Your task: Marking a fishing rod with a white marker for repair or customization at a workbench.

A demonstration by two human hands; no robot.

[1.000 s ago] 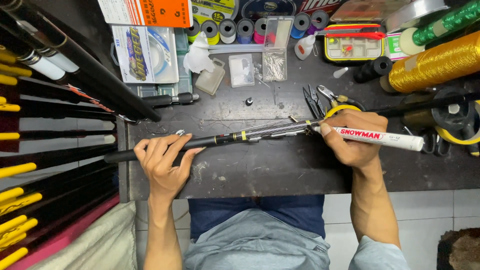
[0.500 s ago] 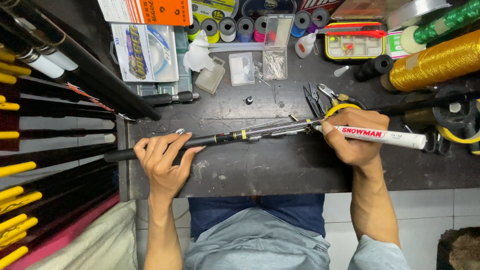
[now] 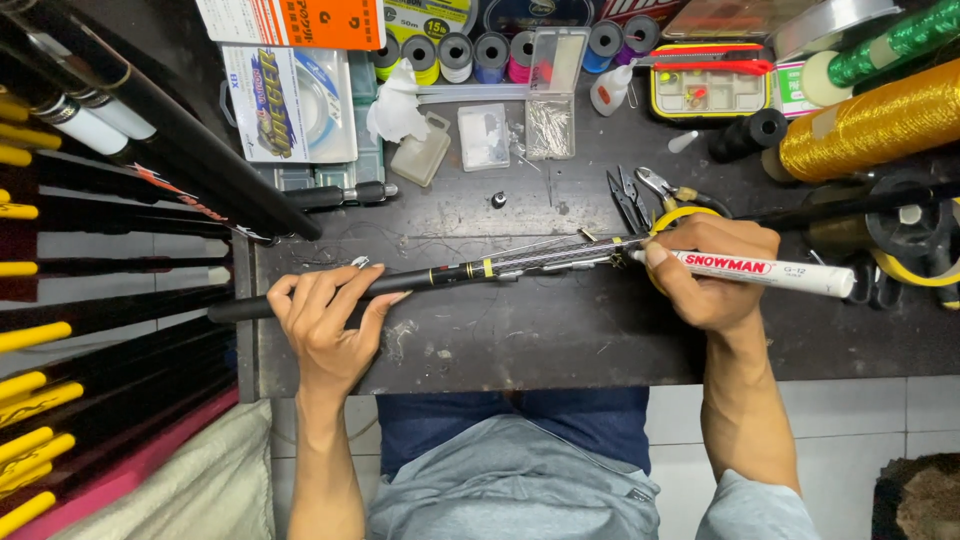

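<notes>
A black fishing rod [image 3: 470, 272] with yellow bands lies across the dark workbench [image 3: 560, 340]. My left hand [image 3: 325, 320] wraps around its black handle end near the bench's left edge. My right hand [image 3: 710, 275] holds a white marker pen [image 3: 770, 272], its tip touching the rod's thin grey section just left of my fingers. The rod's far part runs on to the right behind my right hand.
Racked black and yellow rods [image 3: 90, 200] fill the left side. At the back stand thread spools [image 3: 480, 50], clear small-parts boxes [image 3: 550, 95], a yellow tackle box [image 3: 710, 85], a gold thread cone [image 3: 870, 120], pliers and scissors [image 3: 640, 195].
The marker tip has shifted slightly along the rod under my right hand. My left hand keeps its hold on the handle.
</notes>
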